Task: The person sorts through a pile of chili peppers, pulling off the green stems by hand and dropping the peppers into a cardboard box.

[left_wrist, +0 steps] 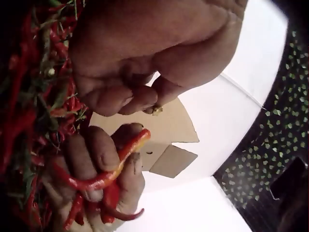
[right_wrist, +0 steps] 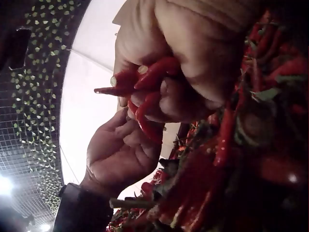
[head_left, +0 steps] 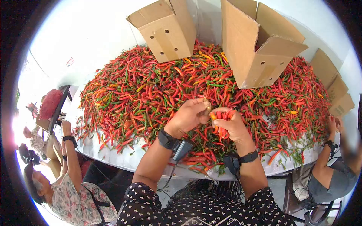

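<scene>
red and orange chillies, with some green and yellow among them, form a broad heap of chillies [head_left: 151,90] on a white table [head_left: 122,159]. it lies ahead of the wearer and spreads left and right, within reach of both hands.

right hand [head_left: 234,128]: fingers curled round a small bunch of chillies [head_left: 220,131], thumb across the top. blunt pale ends [right_wrist: 142,70] point out of the grip. presumably held this way so the ends are exposed while the palm stores the rest.

left hand [head_left: 190,116]: thumb and fingertip pinch a small pale stalk end [left_wrist: 157,110], just beside the bunch. the light tip grip suits so small a piece; whether it is fully detached, cannot tell. the hands are close together over the near-middle of the heap, probably to keep each reach short.

far side: two cardboard boxes, the left box [head_left: 164,42] and the right box [head_left: 266,71], lean among the chillies with flaps spread. likely set back there to leave the near side to the hands. contents of both not readable. more cardboard [head_left: 332,84] stands at far right.

a person at left [head_left: 68,194] and a person at right [head_left: 332,182] are by the table edge. both wrists of the wearer carry a dark device on a strap, lens view presumably aimed at the fingers.
</scene>
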The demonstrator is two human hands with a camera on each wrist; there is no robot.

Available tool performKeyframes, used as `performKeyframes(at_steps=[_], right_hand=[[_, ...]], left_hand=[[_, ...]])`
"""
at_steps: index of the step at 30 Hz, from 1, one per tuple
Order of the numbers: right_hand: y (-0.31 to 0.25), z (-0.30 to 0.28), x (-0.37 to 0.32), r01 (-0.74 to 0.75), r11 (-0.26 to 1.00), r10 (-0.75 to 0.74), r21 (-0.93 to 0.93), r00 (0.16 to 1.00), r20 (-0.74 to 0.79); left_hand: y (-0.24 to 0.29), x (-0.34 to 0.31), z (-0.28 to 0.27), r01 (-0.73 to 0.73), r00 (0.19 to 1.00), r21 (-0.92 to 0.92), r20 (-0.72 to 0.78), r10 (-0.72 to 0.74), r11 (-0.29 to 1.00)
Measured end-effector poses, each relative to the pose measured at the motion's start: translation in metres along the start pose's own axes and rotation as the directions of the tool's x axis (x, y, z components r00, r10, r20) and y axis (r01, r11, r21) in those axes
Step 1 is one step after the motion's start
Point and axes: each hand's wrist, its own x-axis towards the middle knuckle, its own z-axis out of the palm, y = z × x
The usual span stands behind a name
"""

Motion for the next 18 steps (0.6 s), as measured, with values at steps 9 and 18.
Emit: performKeyframes(at_steps=[9, 18], right_hand=[[-0.097, 0.012, -0.016, 0.42, 0.886, -0.461, -0.195, 0.756, -0.465], [-0.303, -0.022, 0.013, 0.623, 0.68, -0.414, -0.387, 0.761, 0.499]], left_hand=[[0.005, 0.0, -0.014, -0.14, 0.976, 0.254, -0.124, 0.176, 0.957], [0.014, -0.006, -0.013, -0.215, 0.956, 0.31, -0.125, 0.264, 0.926]])
